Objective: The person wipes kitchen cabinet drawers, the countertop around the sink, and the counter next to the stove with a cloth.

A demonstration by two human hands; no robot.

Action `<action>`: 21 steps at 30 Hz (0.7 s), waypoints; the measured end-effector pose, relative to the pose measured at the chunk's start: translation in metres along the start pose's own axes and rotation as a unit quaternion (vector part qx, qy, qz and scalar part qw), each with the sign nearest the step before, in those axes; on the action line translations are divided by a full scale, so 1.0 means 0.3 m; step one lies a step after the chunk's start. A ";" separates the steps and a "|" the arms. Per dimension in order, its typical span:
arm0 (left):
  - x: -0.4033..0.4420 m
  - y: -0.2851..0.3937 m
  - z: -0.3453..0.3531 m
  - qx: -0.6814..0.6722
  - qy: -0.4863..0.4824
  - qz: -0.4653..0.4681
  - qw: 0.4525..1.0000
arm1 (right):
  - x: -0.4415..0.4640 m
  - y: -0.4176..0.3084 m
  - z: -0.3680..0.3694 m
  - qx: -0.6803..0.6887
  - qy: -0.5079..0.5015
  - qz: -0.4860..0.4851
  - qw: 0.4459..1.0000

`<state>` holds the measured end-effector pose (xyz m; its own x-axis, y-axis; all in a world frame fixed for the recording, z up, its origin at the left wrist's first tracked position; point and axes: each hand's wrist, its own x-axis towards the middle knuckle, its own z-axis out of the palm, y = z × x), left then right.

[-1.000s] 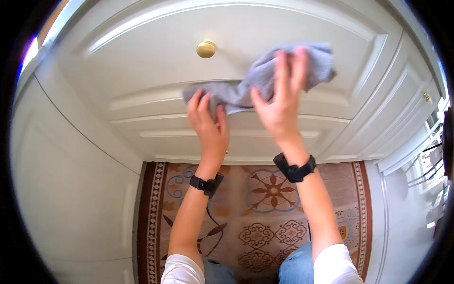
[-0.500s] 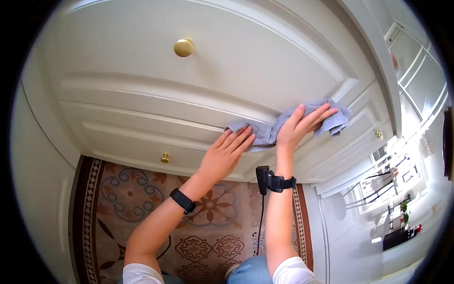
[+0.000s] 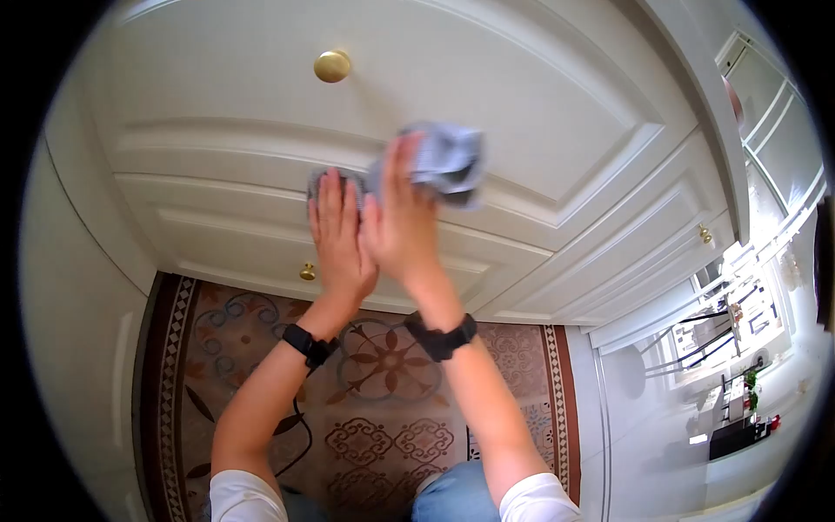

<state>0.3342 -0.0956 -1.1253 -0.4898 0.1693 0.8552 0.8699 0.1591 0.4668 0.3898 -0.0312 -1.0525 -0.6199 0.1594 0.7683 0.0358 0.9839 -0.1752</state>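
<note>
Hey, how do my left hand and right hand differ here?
Your left hand sits lower in the picture, your right hand higher. Your left hand looks fairly sharp; your right hand is more blurred. Both are on the grey cloth, with a black band at each wrist.

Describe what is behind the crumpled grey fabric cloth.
White panelled drawer fronts show around the crumpled grey fabric cloth. The patch directly behind the cloth is covered by it, the left hand and the right hand, so any mark there cannot be told.
</note>
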 end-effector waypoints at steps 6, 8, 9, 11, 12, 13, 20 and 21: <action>-0.025 -0.138 -0.069 0.064 -0.019 0.016 0.998 | -0.032 -0.070 0.075 -0.012 -0.069 -0.059 0.996; -0.009 -0.103 -0.072 0.031 -0.006 -0.007 0.999 | -0.023 -0.055 0.047 -0.024 -0.041 -0.075 0.996; 0.010 -0.089 -0.078 0.033 -0.011 0.006 0.999 | -0.018 -0.043 0.025 -0.034 -0.013 -0.085 0.996; 0.068 -0.055 -0.098 0.035 -0.020 0.030 0.999 | 0.019 -0.018 -0.050 -0.052 0.091 -0.097 0.990; 0.112 -0.033 -0.121 0.050 -0.042 0.047 0.997 | 0.049 -0.003 -0.105 -0.060 0.167 -0.099 0.979; 0.141 -0.009 -0.128 0.041 -0.049 0.047 0.997 | 0.071 0.028 -0.159 -0.037 0.209 -0.065 0.975; 0.123 0.081 -0.020 0.003 -0.065 0.068 0.996 | 0.024 0.202 -0.250 -0.195 0.293 0.021 0.936; 0.108 0.083 -0.007 -0.009 -0.085 0.092 0.992 | 0.028 0.206 -0.258 -0.195 0.284 0.038 0.938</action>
<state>0.3399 -0.0882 -1.0855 -0.3231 0.3560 0.8768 0.9459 0.0938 0.3105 0.4474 0.0372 -1.0092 -0.0908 0.1383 0.9862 0.4161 0.9050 -0.0886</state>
